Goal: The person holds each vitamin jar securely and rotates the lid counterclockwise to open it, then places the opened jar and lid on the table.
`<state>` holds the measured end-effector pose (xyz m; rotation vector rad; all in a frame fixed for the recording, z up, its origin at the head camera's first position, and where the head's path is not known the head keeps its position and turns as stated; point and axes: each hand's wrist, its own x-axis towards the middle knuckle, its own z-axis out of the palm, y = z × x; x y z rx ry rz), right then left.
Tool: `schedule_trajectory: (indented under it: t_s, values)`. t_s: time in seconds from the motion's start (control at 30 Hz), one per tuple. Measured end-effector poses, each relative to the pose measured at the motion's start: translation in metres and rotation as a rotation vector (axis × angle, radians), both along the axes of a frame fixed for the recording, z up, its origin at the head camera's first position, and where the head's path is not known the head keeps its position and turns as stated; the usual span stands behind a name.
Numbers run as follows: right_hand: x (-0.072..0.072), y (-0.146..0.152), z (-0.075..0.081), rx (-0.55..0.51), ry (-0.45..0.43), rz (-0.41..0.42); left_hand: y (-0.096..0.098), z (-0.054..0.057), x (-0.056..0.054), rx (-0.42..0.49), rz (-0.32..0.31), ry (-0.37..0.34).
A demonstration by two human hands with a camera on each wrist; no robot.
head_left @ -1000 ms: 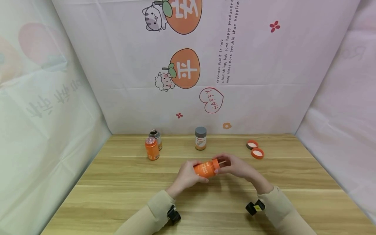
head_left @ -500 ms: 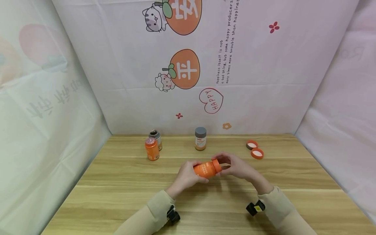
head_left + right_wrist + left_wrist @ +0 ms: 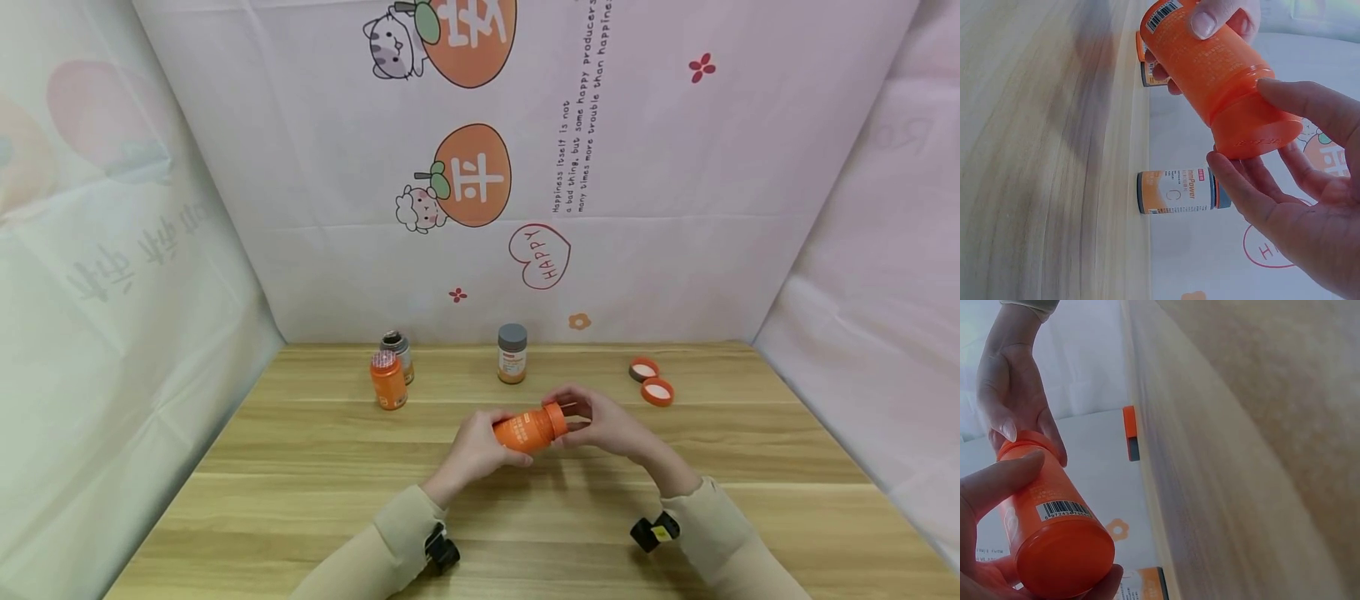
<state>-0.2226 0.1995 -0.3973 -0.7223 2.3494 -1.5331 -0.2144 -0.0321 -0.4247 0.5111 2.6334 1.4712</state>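
Note:
My left hand (image 3: 480, 448) grips an orange pill bottle (image 3: 521, 432) by its body, held tilted above the table with its top pointing right. The left wrist view shows the barcode and round base of that bottle (image 3: 1063, 515). An orange screw cap (image 3: 1257, 128) sits on the bottle's neck. My right hand (image 3: 606, 427) holds this cap from the right, with the thumb on one side and the fingertips on the other. In the right wrist view, the cap's flat top faces my right palm (image 3: 1322, 219), with a space between them.
An orange bottle (image 3: 389, 383) without a cap and a grey-topped bottle (image 3: 397, 348), also uncapped, stand at the back left. A capped bottle with a grey lid (image 3: 512, 354) stands at the back middle. Two loose caps, one grey-orange (image 3: 643, 370) and one orange (image 3: 657, 392), lie at the back right.
My right fingers and thumb have shifted around the cap, showing more of its side and top now. The bottle and my left hand stay nearly in place.

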Motion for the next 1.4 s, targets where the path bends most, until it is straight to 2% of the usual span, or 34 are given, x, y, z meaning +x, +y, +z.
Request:
schedule_trajectory:
  t_s: [0.3, 0.53, 0.9, 1.4]
  values:
    - [0.001, 0.0, 0.0, 0.002, 0.026, -0.016, -0.001, -0.003, -0.002, 0.03, 0.006, -0.006]
    - [-0.001, 0.001, -0.003, -0.007, 0.01, -0.057, -0.003, -0.004, -0.003, 0.088, 0.001, -0.057]
    - [0.0, 0.001, -0.003, -0.047, -0.061, -0.116, -0.006, 0.001, -0.003, 0.048, 0.032, 0.009]
    - [-0.002, 0.007, -0.007, -0.092, -0.067, -0.175, -0.016, 0.0, -0.009, 0.054, 0.093, 0.086]
